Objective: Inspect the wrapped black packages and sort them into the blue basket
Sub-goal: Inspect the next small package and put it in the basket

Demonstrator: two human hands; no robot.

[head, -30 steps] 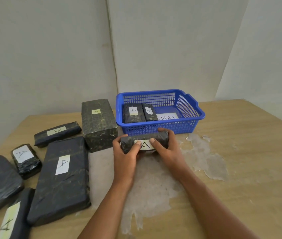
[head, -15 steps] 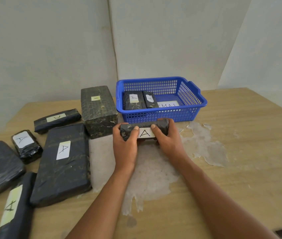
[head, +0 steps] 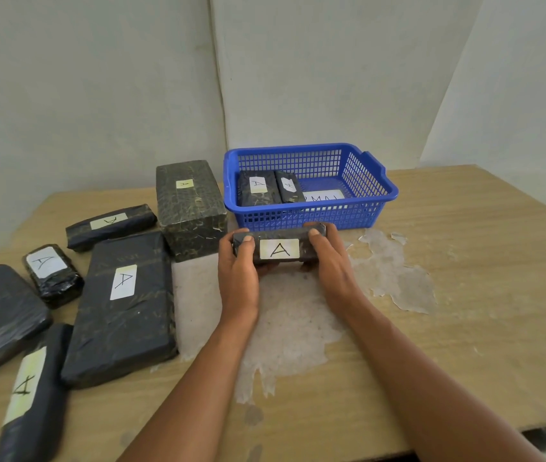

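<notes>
Before the blue basket [head: 310, 220]: package under inspection.
Left hand [head: 236, 271] and right hand [head: 333, 265] grip the ends of the wrapped black package [head: 278, 246], fingers curled around it, label "A" up. To do it well, keep it level, clear the front rim, and set it beside the two packages inside [head: 270, 191]. Compared with a second ago, the label faces the viewer more squarely.

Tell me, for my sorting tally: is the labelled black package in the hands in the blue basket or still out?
Out. Both hands hold the black wrapped package before the blue plastic basket's front wall.
</notes>
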